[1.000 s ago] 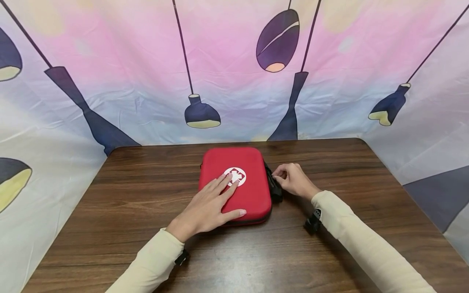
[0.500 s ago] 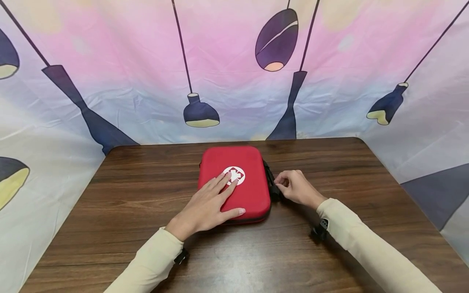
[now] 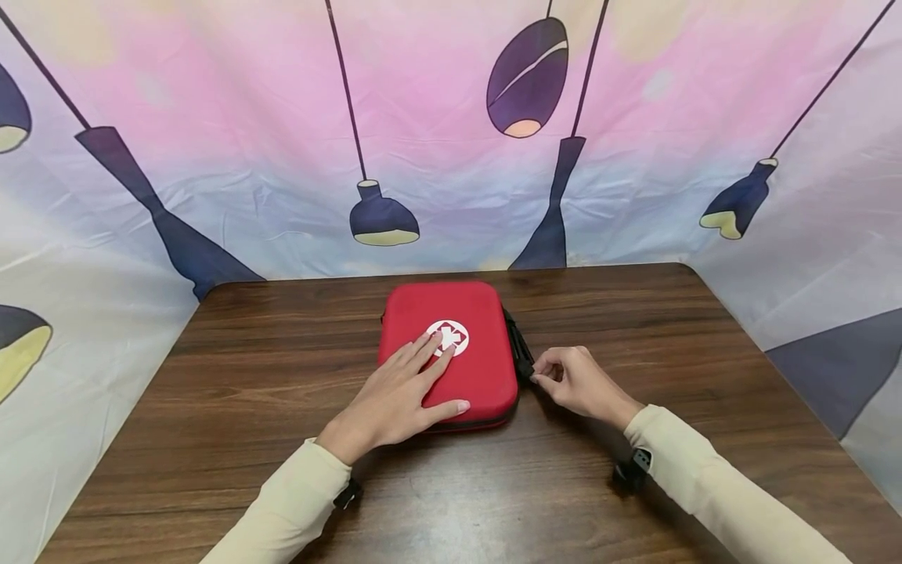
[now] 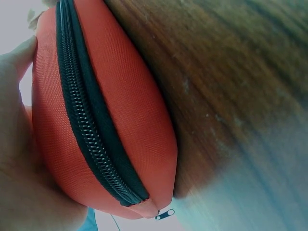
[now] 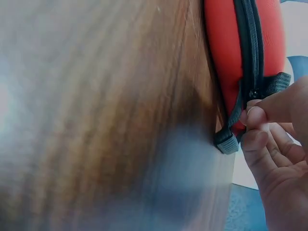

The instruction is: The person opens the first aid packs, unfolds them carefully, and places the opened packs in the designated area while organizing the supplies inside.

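A red first-aid case with a white cross emblem lies flat on the table, lid down. My left hand rests on its lid, fingers spread and straight. At the case's right side, my right hand pinches a zipper pull between thumb and index finger; the fingertips hide most of it. The slider shows just above those fingertips in the right wrist view. Beside them hangs a black strap. In the left wrist view, the zipper teeth run meshed along the near side, and a small metal pull sticks out at the corner.
The case stands on a dark wood-grain table, towards its back edge. Behind and at both sides hangs a cloth backdrop printed with lamps. Each wrist bears a small black camera, such as the right one.
My right hand has slid along the case's right side towards the near edge, still pinching the zipper pull. The left hand has stayed on the lid.
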### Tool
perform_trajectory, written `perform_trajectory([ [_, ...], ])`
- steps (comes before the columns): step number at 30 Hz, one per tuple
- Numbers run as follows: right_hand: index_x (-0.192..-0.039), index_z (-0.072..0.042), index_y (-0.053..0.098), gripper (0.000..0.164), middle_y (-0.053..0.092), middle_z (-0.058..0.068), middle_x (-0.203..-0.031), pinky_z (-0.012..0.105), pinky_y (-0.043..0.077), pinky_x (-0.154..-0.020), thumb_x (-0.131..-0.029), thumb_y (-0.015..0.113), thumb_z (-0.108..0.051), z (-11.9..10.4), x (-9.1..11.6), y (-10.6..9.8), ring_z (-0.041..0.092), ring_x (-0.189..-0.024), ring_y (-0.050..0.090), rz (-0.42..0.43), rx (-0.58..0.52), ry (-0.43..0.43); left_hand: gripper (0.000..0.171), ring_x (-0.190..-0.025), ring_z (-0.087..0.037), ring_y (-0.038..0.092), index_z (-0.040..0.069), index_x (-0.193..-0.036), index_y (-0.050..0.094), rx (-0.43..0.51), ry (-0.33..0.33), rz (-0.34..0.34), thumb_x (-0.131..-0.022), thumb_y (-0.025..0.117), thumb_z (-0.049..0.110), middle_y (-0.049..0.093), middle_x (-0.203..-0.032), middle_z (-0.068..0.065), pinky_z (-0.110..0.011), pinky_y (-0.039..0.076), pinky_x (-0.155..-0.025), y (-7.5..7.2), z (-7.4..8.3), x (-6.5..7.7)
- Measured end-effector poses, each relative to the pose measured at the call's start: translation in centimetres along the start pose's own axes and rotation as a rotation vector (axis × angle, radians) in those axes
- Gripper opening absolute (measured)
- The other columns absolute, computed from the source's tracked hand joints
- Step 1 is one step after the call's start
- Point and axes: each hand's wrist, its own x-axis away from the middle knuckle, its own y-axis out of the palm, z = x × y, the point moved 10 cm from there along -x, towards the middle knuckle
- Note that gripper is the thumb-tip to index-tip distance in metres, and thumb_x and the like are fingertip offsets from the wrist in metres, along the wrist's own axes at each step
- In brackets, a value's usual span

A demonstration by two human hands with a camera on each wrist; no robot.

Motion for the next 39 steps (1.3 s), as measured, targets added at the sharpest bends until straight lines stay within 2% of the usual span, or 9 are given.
perform_trajectory([
  [7, -0.081, -0.009, 0.076, 0.016, 0.067, -0.009, -0.071, 0.019, 0.050, -0.054, -0.083, 0.076, 0.006, -0.7, 1.2, 0.2, 0.000, -0.063, 0.057, 0.006, -0.043, -0.015, 0.087, -0.156, -0.024, 0.009, 0.016, -0.159, 0.034, 0.007, -0.004, 0.002, -0.095, 0.042, 0.075, 0.013, -0.169, -0.007, -0.043, 0.014, -0.125, 0.0, -0.1, 0.0],
  [19, -0.083, -0.006, 0.074, 0.013, 0.067, -0.006, -0.073, 0.022, 0.053, -0.056, -0.083, 0.075, 0.007, -2.6, 2.7, 0.7, 0.000, -0.064, 0.058, -0.022, -0.057, -0.020, 0.088, -0.156, -0.025, 0.009, 0.016, -0.159, 0.033, 0.013, -0.012, -0.001, -0.095, 0.041, 0.075, 0.012, -0.170, -0.006, -0.044, 0.013, -0.125, 0.1, -0.1, 0.0],
  [31, -0.080, -0.006, 0.073, 0.015, 0.067, -0.006, -0.071, 0.021, 0.053, -0.053, -0.080, 0.075, 0.010, -4.6, 3.7, 1.9, -0.001, -0.063, 0.058, -0.006, -0.098, -0.069, 0.087, -0.156, -0.025, 0.009, 0.016, -0.159, 0.033, 0.001, -0.004, 0.011, -0.095, 0.042, 0.075, 0.012, -0.169, -0.006, -0.044, 0.014, -0.125, 0.0, 0.0, 0.0],
  [39, -0.080, -0.006, 0.074, 0.015, 0.066, -0.008, -0.072, 0.020, 0.053, -0.055, -0.080, 0.076, 0.008, -5.6, 3.8, 3.0, -0.002, -0.064, 0.058, -0.019, -0.097, -0.065, 0.087, -0.155, -0.026, 0.010, 0.016, -0.159, 0.033, 0.001, 0.001, 0.020, -0.095, 0.041, 0.075, 0.014, -0.169, -0.007, -0.045, 0.015, -0.125, 0.0, 0.0, 0.0],
])
